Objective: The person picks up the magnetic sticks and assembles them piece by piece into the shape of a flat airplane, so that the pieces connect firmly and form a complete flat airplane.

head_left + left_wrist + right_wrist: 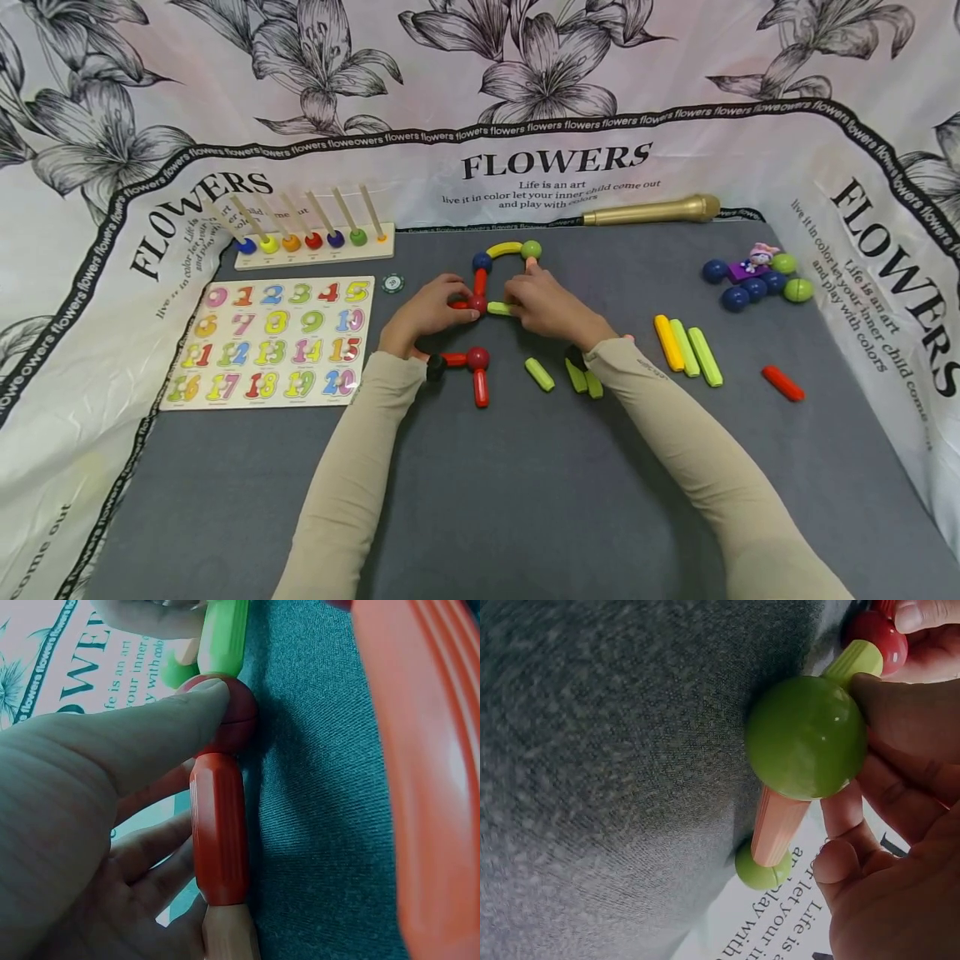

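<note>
My left hand (435, 310) pinches a red ball (238, 712), its thumb on top. From this ball run a red stick (219, 829) with a pale piece beyond it, a second red stick (480, 282) toward a blue ball (482, 262), and a light green stick (498, 308). My right hand (551, 307) grips the light green stick close to a green ball (806, 739), which the hand hides in the head view. A pinkish stick (778, 825) links that ball to another green ball (531, 249), joined by a curved yellow stick (504, 248) to the blue ball.
Nearer lies a joined red ball (477, 358) with red sticks and a black ball (435, 367). Loose light green sticks (539, 374), long sticks (682, 346) and a red stick (783, 383) lie rightward. A number board (270, 342) and peg stand (315, 254) stand left; blue balls (735, 298) far right.
</note>
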A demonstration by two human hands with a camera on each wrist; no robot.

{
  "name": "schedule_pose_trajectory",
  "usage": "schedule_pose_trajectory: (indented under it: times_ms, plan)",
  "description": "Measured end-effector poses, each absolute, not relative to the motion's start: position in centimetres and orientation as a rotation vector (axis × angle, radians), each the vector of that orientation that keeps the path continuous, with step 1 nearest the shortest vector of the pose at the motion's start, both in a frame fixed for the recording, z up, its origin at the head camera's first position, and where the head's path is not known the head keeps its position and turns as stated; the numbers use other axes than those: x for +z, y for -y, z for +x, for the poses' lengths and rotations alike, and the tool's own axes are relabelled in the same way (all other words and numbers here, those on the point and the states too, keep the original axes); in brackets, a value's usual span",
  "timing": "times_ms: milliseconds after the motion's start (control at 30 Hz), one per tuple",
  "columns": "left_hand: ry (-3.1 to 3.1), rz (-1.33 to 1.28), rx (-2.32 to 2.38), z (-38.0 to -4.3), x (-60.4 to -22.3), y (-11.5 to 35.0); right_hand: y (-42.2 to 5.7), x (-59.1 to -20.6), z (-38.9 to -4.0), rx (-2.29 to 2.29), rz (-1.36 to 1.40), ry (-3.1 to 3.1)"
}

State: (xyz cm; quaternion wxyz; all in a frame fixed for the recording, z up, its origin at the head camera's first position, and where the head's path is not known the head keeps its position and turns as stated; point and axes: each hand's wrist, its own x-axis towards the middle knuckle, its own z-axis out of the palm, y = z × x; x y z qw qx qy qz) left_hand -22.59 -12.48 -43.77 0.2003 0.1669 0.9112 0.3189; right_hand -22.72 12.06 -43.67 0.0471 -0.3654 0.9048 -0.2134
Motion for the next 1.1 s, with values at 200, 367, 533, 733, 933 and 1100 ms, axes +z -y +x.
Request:
schedule_pose_trajectory:
  times_ms: [200,367,533,733,933,1100]
  plan:
    - [-2.544,0.474,0.894,-22.6,-43.7,12.3,-12.4,-43.6,-22.6,-0.652,-1.095,-2.764]
    - [-2.55,0.495,0.937,-22.6,-43.9,12.4,-13.4,-43.0,-22.2,-0.679,-1.059,-2.77]
    - [-2.635,0.515,1.052,-21.6,-44.0,12.9,-15.6,-42.2,-21.1,-0.724,-1.005,-2.798]
    - [-2.764,0.453,1.164,-18.3,-42.9,13.6,-18.9,-41.7,-19.4,-0.786,-0.907,-2.802]
    - [-2.739,0.452,1.201,-14.1,-42.4,13.0,-22.3,-41.6,-17.9,-0.803,-0.804,-2.823]
    - [-2.67,0.386,1.156,-11.6,-43.2,11.9,-23.8,-41.6,-17.1,-0.812,-0.745,-2.82]
